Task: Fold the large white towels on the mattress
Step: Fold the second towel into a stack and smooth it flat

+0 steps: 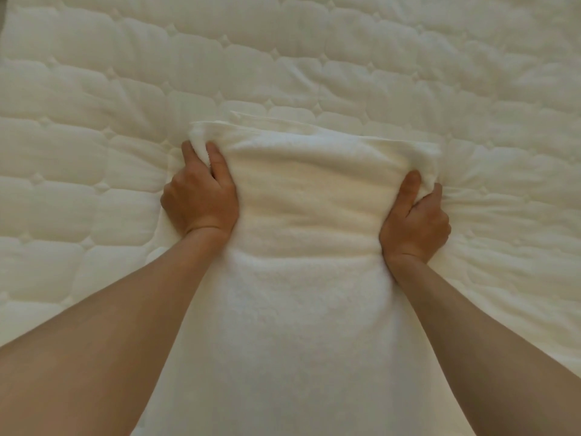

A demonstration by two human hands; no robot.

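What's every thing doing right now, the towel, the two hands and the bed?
towel: lies flat on the mattress, far end in layers and bunched at both corners.
left hand: grips the towel's far left corner, thumb on top.
right hand: grips the towel's far right corner, thumb on top.
mattress: quilted, creased beside the right hand.

A: Where does the camera sit?
B: On the person's head, looking forward and steeply down over both forearms [110, 341] onto the mattress [94, 73].
A: How near?
B: Close: the towel [301, 247] fills the middle and runs off the lower edge, and the wide lens bends the mattress at the sides. A single view.
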